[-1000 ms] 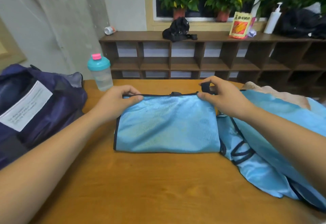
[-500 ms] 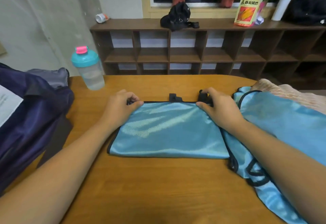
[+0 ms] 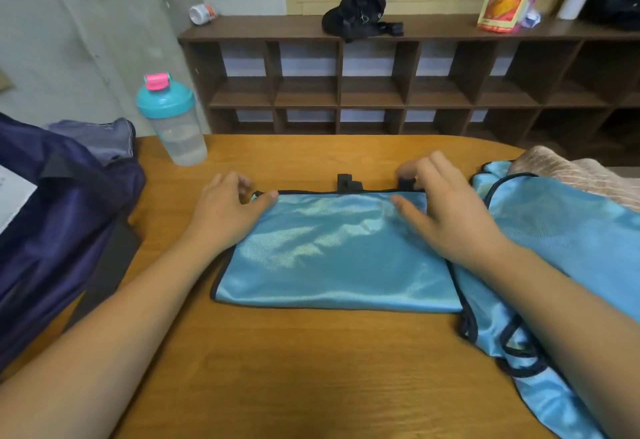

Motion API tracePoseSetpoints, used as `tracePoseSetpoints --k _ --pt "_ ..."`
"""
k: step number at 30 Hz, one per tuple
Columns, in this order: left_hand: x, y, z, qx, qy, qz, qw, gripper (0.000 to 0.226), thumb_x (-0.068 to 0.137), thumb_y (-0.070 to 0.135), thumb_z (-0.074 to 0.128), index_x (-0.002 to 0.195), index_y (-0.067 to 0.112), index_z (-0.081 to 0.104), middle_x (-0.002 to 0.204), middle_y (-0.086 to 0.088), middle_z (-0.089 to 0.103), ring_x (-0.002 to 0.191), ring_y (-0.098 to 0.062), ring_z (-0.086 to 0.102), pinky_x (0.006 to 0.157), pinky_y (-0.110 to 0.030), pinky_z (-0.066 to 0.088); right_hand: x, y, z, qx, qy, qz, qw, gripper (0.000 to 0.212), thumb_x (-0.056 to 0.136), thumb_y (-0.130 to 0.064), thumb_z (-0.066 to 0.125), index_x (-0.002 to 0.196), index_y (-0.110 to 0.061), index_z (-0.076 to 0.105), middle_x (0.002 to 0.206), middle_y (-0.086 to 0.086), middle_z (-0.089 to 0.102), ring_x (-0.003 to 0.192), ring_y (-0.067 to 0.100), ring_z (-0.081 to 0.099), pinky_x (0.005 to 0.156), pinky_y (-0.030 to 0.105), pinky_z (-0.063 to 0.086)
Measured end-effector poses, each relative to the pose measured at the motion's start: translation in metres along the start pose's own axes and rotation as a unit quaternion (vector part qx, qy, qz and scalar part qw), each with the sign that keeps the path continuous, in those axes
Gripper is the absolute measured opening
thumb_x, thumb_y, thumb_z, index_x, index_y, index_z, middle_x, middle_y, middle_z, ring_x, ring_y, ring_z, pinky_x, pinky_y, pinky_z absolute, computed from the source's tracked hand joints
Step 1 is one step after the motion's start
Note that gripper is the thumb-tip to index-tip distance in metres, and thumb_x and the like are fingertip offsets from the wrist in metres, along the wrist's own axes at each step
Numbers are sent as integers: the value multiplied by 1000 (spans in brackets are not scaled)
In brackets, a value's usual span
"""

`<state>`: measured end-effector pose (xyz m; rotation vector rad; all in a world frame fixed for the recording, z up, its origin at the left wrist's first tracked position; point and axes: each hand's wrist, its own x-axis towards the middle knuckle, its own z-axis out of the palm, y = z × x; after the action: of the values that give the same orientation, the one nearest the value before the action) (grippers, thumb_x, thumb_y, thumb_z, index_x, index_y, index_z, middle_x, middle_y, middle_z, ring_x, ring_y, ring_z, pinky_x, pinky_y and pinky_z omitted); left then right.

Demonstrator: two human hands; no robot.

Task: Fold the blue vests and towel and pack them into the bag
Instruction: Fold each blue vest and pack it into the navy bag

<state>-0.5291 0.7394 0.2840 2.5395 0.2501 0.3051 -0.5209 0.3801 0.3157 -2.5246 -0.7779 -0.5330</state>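
Fingers point(image 3: 436, 168) relaxed; left hand point(image 3: 225, 210), right hand point(image 3: 446, 217) resting on folded vest point(image 3: 332, 258).

We see a wooden table point(image 3: 311, 369) with a rounded far edge. A folded vest point(image 3: 332, 255) lies flat at its middle. Just right of it, touching, a loose vest point(image 3: 561, 231) sprawls down to the near right edge. Behind that one, at the far right, sits a beige towel point(image 3: 568, 168). A dark bag point(image 3: 62, 217) fills the left side, and a bottle point(image 3: 173, 120) stands upright beside it at the far edge.
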Motion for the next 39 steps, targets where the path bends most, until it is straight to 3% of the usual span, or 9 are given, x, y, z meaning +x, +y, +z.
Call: tracePoseSetpoints --k 3,7,14,19,27,30,33,36,39 --pt "-8 8 -5 66 -2 -21 998 58 92 75 57 126 28 56 119 7 46 120 -20 47 102 -43 43 -6 -14 6 8 -94 -59 994 41 103 -49 63 135 -24 57 127 -9 49 116 15 53 101 40 50" --pt "-34 50 -14 82 78 117 987 35 101 55 55 125 29 53 121 11 39 117 -11 41 97 -34 34 -12 -20 25 -24 -162 -38 986 60 104 -67 49 151 -31 45 145 -11 45 131 14 47 113 42 42" --pt "-73 79 32 126 -187 244 943 67 103 73 30 163 42 26 170 20 19 158 -7 13 129 -40 16 -16 -18 38 -48 -221 -11 974 86 98 -84 24 168 -35 21 176 -7 16 160 17 19 130 43 22" --pt "-63 62 34 188 -218 229 930 80 95 86 7 165 50 -5 173 22 -13 159 -4 -17 132 -41 -3 -14 -15 40 -66 -240 14 968 92 97 -87 16 170 -33 6 177 -14 -2 162 7 -6 133 37 5" --pt "-37 32 20 134 -191 169 958 81 97 83 25 167 44 14 174 24 1 160 -2 -5 132 -39 3 -10 -8 36 -91 -236 62 966 91 99 -83 14 171 -27 5 177 -9 -5 162 8 -7 133 37 -1" --pt "-32 27 15 71 -150 162 973 71 99 73 47 161 40 37 170 20 27 157 -6 22 129 -35 22 -10 -9 34 -75 -233 67 967 91 99 -82 20 171 -27 7 177 -10 -2 162 8 -5 131 34 -1" --pt "-21 19 2 34 -30 160 986 37 100 41 68 135 31 64 134 11 59 129 -19 55 107 -36 45 -9 -9 33 -60 -223 70 971 90 98 -82 25 170 -29 11 177 -10 3 163 10 0 131 34 1" --pt "-6 5 -16 38 48 76 995 23 95 34 73 115 28 62 111 7 55 110 -23 58 91 -43 50 -9 -9 33 -58 -220 70 971 91 98 -83 26 170 -30 13 177 -10 5 163 11 1 130 35 1" --pt "1 -5 -24 79 -11 -58 995 42 95 57 67 115 23 54 114 3 53 107 -23 57 90 -43 50 -9 -9 33 -58 -220 67 971 91 97 -83 26 170 -30 13 177 -9 6 163 12 2 129 35 2"
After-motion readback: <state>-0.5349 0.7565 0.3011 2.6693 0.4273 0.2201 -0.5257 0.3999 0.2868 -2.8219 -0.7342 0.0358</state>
